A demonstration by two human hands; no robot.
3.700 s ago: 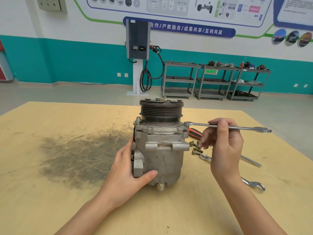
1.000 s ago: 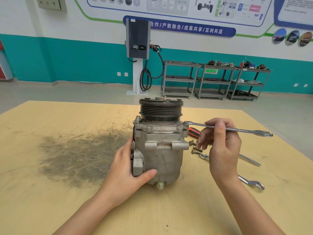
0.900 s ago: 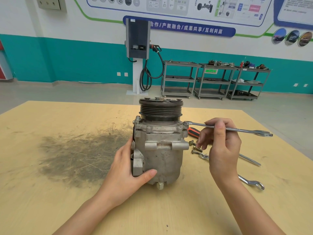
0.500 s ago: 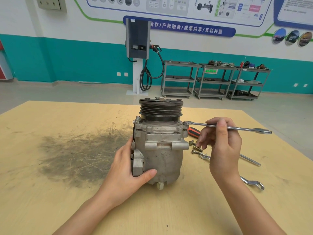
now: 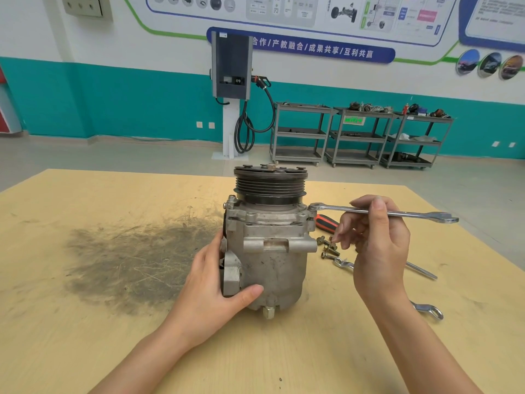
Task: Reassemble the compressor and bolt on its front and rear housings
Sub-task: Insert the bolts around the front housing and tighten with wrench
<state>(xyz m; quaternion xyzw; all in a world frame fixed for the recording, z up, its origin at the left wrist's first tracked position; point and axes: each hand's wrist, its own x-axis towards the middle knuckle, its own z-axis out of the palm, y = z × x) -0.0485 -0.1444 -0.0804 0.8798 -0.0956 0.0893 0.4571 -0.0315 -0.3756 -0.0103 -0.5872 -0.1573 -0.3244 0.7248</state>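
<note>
Compressor (image 5: 271, 248) stood upright and steadied by the left hand (image 5: 216, 291), clasped round its side; spanner (image 5: 380, 213) pinched in the right hand (image 5: 375, 248), its ring end seated on a housing bolt for turning.

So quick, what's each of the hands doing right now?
Left hand: closed on the compressor, steadying it.
Right hand: closed on the wrench, its ring end at the compressor's top corner.
</note>
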